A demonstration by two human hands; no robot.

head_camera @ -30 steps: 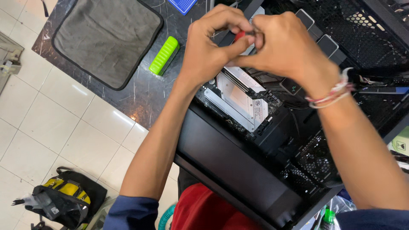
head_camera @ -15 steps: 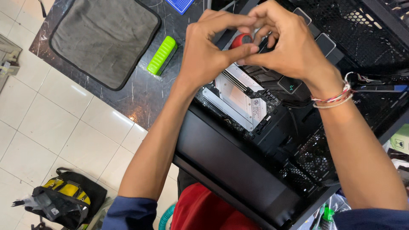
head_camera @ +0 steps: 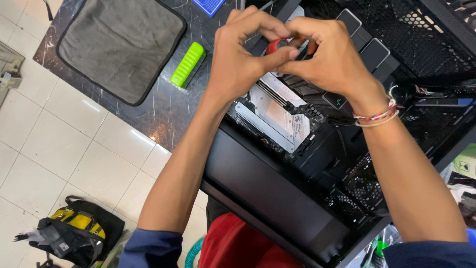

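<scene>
The small red piece (head_camera: pixel 275 45) sits pinched between my two hands, held up over the open black computer case (head_camera: pixel 277 198), just above the silver-and-white board parts (head_camera: pixel 280 111) inside it. I can see only its rounded red top; the rest is hidden by my fingers, so what kind of part it is I cannot tell. My left hand (head_camera: pixel 243 54) is closed on it, thumb pressed in from below and the forefinger curled over the top. My right hand (head_camera: pixel 329 57) meets it from the other side, fingers bent tight around something dark next to the red piece, the fingertips of both hands touching. A band of thin coloured threads (head_camera: pixel 381 115) circles my right wrist. Both forearms reach in across the near wall of the case. The case lies on a dark marbled tabletop (head_camera: pixel 163 109). Left of my hands on that top lies a bright green ribbed bar (head_camera: pixel 188 64), and beyond it a grey cloth mat (head_camera: pixel 119 44) with a dark border. Down on the pale tiled floor (head_camera: pixel 59 149) sits a yellow and black tool bag (head_camera: pixel 74 233)
</scene>
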